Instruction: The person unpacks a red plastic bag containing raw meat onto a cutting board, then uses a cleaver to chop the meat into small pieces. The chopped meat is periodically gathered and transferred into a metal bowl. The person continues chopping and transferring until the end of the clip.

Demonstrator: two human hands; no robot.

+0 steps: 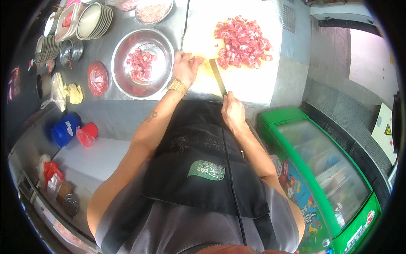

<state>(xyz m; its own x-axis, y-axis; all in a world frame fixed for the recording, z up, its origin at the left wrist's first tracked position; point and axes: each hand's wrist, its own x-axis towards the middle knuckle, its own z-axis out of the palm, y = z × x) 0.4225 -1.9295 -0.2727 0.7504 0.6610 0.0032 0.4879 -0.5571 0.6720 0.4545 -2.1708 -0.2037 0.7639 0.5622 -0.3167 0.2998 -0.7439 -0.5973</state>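
My left hand [185, 68], with a gold-coloured watch at the wrist, holds a small piece of raw meat [197, 61] over the left part of a pale cutting board [203, 87]. In my right hand [233, 108] is the handle of a knife; its blade [217, 74] lies over the board, between the held piece and a large heap of cut raw meat [244, 44]. Left of my left hand stands a steel bowl [115, 63] with more cut meat [141, 65] inside.
Left on the metal counter [127, 19] are a bagged red portion [97, 78], stacked bowls [93, 22], a bowl of minced meat [153, 11] and pale yellow vegetables [74, 93]. A green glass-topped freezer [304, 117] stands at the right. Below left are a blue container [66, 129] and a red one [87, 133].
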